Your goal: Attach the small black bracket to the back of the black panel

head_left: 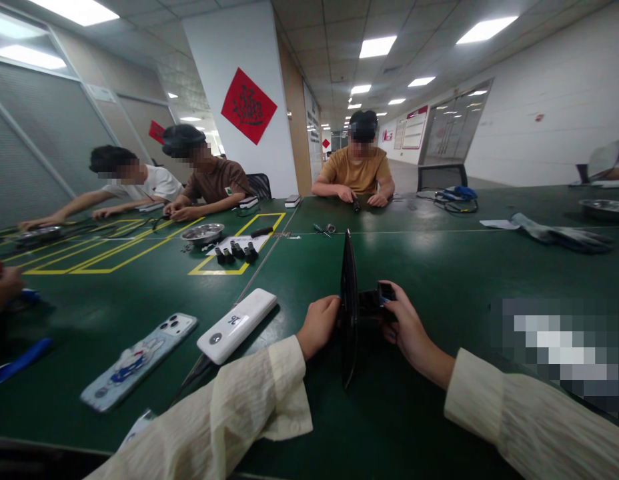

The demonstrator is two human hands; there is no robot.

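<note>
A thin black panel (348,307) stands on edge, seen nearly side-on, above the green table (419,427). My left hand (319,325) grips its left side with the fingers closed; part of the fingertips is hidden at the panel. On the panel's right side is a black bracket-like part (372,300). My right hand (407,327) is closed around the outer end of this part, with the thumb on top. A white power bank (238,325) marked 26 lies left of my left hand, and a phone in a patterned case (139,360) lies farther left.
Metal bowl (203,233), several black cylindrical parts (237,251) and a paper sheet lie ahead on the left. Small tools (323,230) lie beyond the panel. Gloves (559,233) lie at the right. Several people sit around the table, one straight across (357,167).
</note>
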